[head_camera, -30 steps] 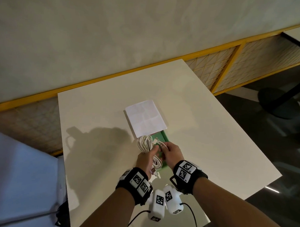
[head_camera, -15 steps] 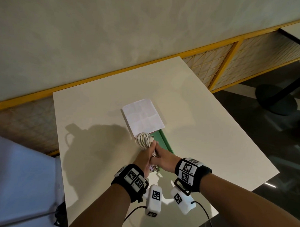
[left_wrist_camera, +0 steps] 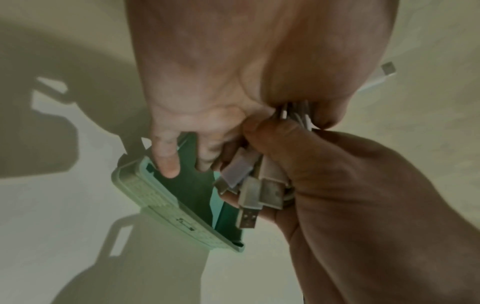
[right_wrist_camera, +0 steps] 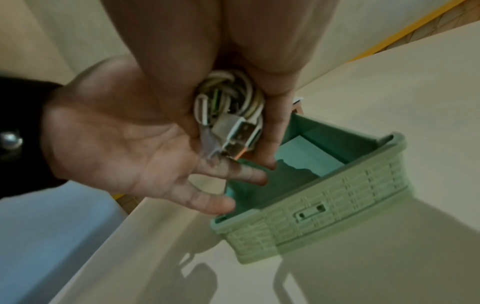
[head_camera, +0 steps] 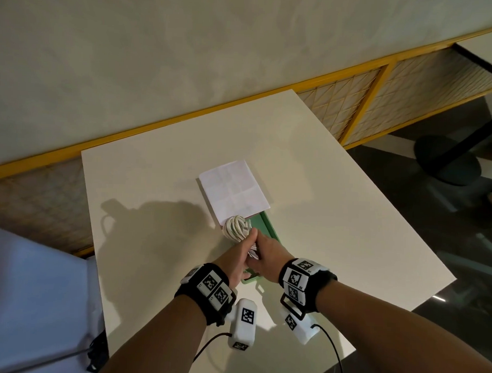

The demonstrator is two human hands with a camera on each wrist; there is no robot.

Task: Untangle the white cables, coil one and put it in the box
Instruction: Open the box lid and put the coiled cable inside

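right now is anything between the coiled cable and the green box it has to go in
Partly. A white paper sheet covers the far part of the green box. The near part is open below the coiled cable, which both the left hand and right hand hold; only their own fingers dip over that opening.

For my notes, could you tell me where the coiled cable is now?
Head view, table centre: the cable is held between both hands above the green box, beside the paper.

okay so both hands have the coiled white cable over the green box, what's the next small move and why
Probably lower the coiled white cable straight down into the green plastic box and let go. Both the left hand and right hand pinch the bundle just above the open box, with its USB plugs hanging over the opening, so little seems left but the drop.
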